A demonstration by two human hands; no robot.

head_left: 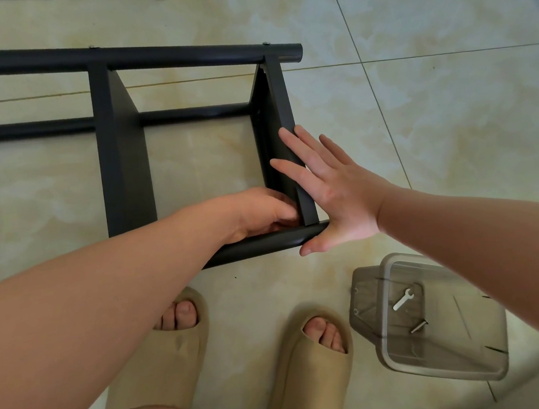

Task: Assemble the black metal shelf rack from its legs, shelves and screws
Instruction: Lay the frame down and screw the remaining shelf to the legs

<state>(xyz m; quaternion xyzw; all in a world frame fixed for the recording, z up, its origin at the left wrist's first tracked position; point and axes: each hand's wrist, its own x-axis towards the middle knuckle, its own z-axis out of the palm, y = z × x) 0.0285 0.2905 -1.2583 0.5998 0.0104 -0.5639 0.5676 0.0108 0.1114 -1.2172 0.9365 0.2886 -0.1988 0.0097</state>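
On the tiled floor (414, 96): the black rack (123, 170) is lying on its side, stretching from nine o'clock towards twelve o'clock.
Far leg tube (153, 56): is running across at eleven o'clock, with two screw heads showing along its top.
Near leg tube (264, 242): is lying just below centre, meeting the foot of the right shelf (282, 113).
Right shelf: is standing on edge between the two tubes, just right of centre.
Left hand (262, 211): is reaching into the inner corner where the right shelf meets the near leg tube; its fingers are curling tightly there, but I cannot tell what they are closing on.
Right hand (335, 192): is pressing flat on the shelf's outer face, fingers straight and spread apart, thumb resting under the tube's end.
Plastic box (450, 351): is sitting at four o'clock, carrying a small wrench (403, 298) and a loose screw (418, 326).
Beige slippers (157, 358): are standing at six o'clock.
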